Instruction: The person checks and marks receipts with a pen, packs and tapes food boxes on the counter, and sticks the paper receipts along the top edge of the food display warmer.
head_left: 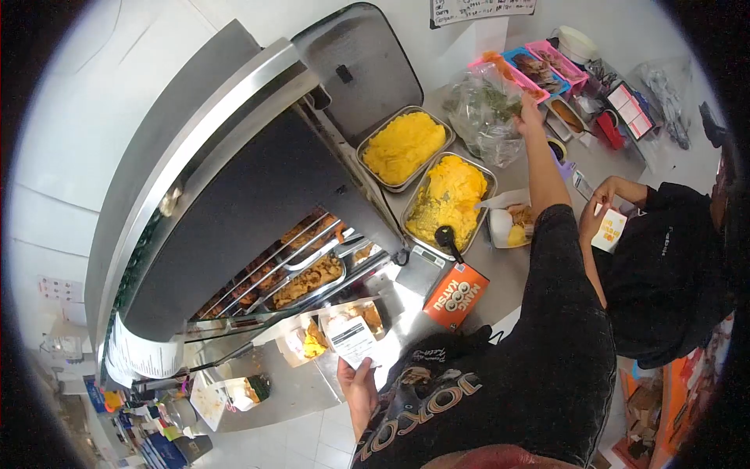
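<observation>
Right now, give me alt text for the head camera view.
A person's left hand holds a printed slip near open food boxes while the right hand is at a clear plastic bag of greens. Metal trays of yellow food stand nearby; a co-worker in black holds a white item with yellow print.

The single view looks forward and steeply down from the person's head, the black shirt [500, 359] close at the near side. Its wide, dark-rimmed field spans the surface [508, 275], the near left hand [358, 391], the farther right hand [529, 119] and the pale wall [449, 59] beyond.
</observation>
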Available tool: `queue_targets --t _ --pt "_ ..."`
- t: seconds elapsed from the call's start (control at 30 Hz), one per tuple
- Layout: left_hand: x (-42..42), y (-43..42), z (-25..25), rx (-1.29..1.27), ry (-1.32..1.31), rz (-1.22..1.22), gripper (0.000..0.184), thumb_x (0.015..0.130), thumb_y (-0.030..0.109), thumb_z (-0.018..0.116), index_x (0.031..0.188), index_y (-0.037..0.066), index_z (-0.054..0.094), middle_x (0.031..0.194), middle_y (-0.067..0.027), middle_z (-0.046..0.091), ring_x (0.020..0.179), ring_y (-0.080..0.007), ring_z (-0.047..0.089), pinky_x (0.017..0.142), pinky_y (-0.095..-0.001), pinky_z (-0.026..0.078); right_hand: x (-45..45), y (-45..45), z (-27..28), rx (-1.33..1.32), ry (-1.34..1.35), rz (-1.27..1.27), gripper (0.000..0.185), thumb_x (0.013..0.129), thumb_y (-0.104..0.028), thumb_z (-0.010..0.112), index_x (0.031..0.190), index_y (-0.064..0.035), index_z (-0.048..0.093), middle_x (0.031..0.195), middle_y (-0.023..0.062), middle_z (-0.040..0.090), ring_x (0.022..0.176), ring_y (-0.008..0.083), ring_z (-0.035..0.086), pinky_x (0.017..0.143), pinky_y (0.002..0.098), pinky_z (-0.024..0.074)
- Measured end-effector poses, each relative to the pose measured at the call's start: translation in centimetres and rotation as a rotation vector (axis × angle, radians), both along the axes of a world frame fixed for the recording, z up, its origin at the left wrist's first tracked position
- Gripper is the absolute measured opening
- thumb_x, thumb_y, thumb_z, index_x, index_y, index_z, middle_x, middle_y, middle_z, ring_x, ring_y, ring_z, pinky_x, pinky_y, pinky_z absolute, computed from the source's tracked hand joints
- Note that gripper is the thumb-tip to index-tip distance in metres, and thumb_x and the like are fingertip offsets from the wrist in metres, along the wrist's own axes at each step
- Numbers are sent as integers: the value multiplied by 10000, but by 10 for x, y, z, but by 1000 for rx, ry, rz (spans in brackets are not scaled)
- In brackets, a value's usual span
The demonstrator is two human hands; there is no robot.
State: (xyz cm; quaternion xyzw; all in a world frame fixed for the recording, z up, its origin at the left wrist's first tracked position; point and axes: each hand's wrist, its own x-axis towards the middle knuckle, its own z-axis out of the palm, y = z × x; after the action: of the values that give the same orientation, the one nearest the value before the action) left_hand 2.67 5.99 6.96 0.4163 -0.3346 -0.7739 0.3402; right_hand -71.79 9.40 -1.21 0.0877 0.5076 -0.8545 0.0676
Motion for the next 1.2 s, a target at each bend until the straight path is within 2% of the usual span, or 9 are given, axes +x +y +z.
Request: queue_targets --t 0.2,0.3,0.5,0.63,0.83,0.9,1.0,1.1,1.2 --pt "14 0 -4 -16 4 21 513 891 -104 563 1378 40 494 1262 -114 642 1114 -240 639 886 -412 546 -16 10 -25 -73 120 207 239 1002 -194 609 1207 -72 630 1113 75 663 982 208 649 636 346 534" --pt "22 -1 -3 -4 5 30 506 896 -81 597 1375 45 495 1254 -99 646 1087 -221 645 847 -384 550 20 1 -5 -442 161 158 219 996 -139 594 1199 -70 638 1104 85 667 943 225 663 607 340 529" --pt "44 -9 -10 -26 -6 17 527 887 -70 599 1386 53 486 1236 -106 654 1072 -231 646 820 -383 549 33 3 -2 -141 167 104 195 995 -116 602 1185 -80 629 1061 52 640 897 203 641 731 348 549" --pt "53 -8 -6 1 -53 57 474 900 -91 609 1347 40 518 1248 -86 659 1084 -206 649 830 -342 548 21 -6 -14 5 100 57 312 904 -19 642 1204 -106 626 1069 76 658 840 218 648 610 363 552" --pt "43 0 0 35 -59 142 461 905 -105 585 1337 35 507 1252 -102 642 1115 -228 638 893 -372 548 -6 1 -25 -22 57 162 430 918 -267 711 1325 -206 587 1115 50 677 915 215 642 676 369 531" --pt "43 3 -6 65 -82 162 448 907 -112 565 1324 39 505 1244 -107 634 1127 -247 632 935 -393 540 -41 39 -65 1667 913 67 571 862 -330 742 1380 -186 550 1156 119 695 998 283 669 761 429 545" --pt "36 0 -6 52 -85 176 452 903 -95 574 1339 7 508 1213 -106 641 1121 -214 628 942 -365 533 -20 59 -32 1301 1082 50 465 836 -340 727 1193 -44 692 1080 164 734 989 303 703 859 426 535" --pt "42 -2 -16 84 -106 169 510 895 -91 556 1390 -18 457 1312 -158 597 1180 -266 606 968 -427 523 32 45 29 -441 38 157 423 896 -283 662 1204 7 635 1170 145 662 990 289 642 839 409 533" --pt "64 -3 -35 82 -9 224 451 905 -61 570 1347 0 503 1200 -134 669 1034 -218 655 794 -372 535 213 42 104 -525 151 871 513 930 -374 636 1309 -38 558 1226 115 616 989 274 619 910 384 524"
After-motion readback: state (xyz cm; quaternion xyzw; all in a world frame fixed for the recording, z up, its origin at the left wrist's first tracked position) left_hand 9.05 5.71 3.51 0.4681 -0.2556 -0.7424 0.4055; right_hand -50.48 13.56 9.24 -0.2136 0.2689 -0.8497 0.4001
